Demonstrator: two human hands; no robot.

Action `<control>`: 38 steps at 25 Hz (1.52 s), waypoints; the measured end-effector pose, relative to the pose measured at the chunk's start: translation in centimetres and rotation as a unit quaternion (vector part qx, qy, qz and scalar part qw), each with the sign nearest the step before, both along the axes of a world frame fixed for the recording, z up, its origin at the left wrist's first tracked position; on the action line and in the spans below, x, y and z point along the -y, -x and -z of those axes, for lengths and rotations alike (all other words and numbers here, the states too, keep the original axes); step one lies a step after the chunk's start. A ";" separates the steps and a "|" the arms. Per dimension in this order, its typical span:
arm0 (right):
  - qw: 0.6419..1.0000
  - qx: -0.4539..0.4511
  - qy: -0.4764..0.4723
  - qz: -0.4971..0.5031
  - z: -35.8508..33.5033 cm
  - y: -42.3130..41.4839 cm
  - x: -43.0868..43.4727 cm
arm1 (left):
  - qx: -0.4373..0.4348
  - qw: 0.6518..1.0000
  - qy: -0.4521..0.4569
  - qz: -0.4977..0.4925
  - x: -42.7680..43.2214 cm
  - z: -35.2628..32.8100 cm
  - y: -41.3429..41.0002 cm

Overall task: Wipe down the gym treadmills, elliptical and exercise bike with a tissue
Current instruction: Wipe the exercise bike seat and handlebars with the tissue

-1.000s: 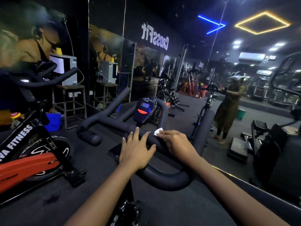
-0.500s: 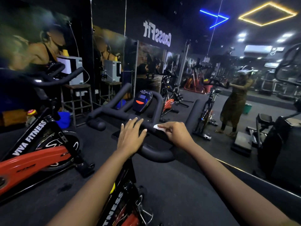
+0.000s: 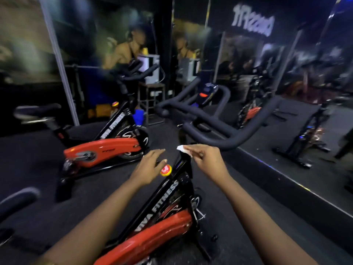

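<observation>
While the right hand (image 3: 207, 161) pinches a white tissue (image 3: 181, 148) at the black post (image 3: 184, 165) of the bike (image 3: 166, 201), its fingers (image 3: 196, 150) hide most of it; the left hand (image 3: 150, 167), fingers loose, sits blurred beside a red knob (image 3: 165, 170).

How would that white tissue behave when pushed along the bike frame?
Probably floppy: the tissue looks crumpled in the right hand's pinch. Likely very light, since fingertips alone hold it. It may bunch or tear against the frame.
</observation>
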State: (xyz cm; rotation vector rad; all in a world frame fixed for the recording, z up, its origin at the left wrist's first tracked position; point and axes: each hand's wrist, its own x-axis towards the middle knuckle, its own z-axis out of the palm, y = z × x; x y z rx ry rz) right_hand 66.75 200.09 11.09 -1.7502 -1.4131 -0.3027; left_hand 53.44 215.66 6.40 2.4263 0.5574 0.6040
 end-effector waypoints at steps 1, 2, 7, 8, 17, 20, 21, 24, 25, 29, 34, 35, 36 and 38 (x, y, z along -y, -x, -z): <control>1.000 -0.009 0.011 -0.023 1.5 1.5 -0.3 | -0.020 1.000 0.011 -0.016 0.4 1.6 2.5; 0.999 -0.017 0.024 -0.045 2.8 3.2 -0.6 | -0.037 0.998 0.020 -0.037 0.7 3.0 5.1; 0.979 -0.056 0.094 -0.172 7.4 12.0 -3.4 | -0.126 0.980 0.045 -0.146 2.0 8.3 18.1; 0.972 -0.058 0.121 -0.195 8.2 14.2 -4.2 | -0.134 0.975 0.058 -0.169 2.4 9.4 21.1; 0.861 -0.063 0.312 -0.397 17.0 40.4 -10.4 | -0.205 0.889 0.184 -0.366 8.3 16.2 50.4; 0.835 -0.055 0.348 -0.422 19.6 52.2 -11.5 | -0.269 0.853 0.196 -0.402 9.5 17.5 62.1; 0.824 -0.049 0.367 -0.428 20.5 55.4 -11.8 | -0.287 0.842 0.198 -0.411 9.8 17.9 65.3; 0.793 -0.024 0.426 -0.435 23.1 64.2 -13.5 | -0.329 0.812 0.228 -0.425 10.3 18.3 73.4; 0.785 -0.020 0.444 -0.433 23.6 66.8 -14.3 | -0.338 0.804 0.239 -0.426 10.1 18.4 75.9; 0.764 0.012 0.481 -0.429 24.6 74.2 -19.6 | -0.352 0.788 0.281 -0.419 5.7 18.9 83.1; 0.786 0.012 0.492 -0.375 25.7 77.2 -31.1 | -0.354 0.798 0.269 -0.407 -7.3 19.4 87.1; 0.794 0.003 0.488 -0.362 26.0 77.4 -33.7 | -0.351 0.805 0.262 -0.399 -10.4 18.9 87.4; 0.805 -0.001 0.482 -0.347 26.1 77.6 -37.1 | -0.348 0.814 0.255 -0.388 -14.5 18.5 87.7; 0.817 -0.009 0.477 -0.325 24.8 77.5 -43.3 | -0.353 0.827 0.251 -0.359 -22.4 16.7 87.5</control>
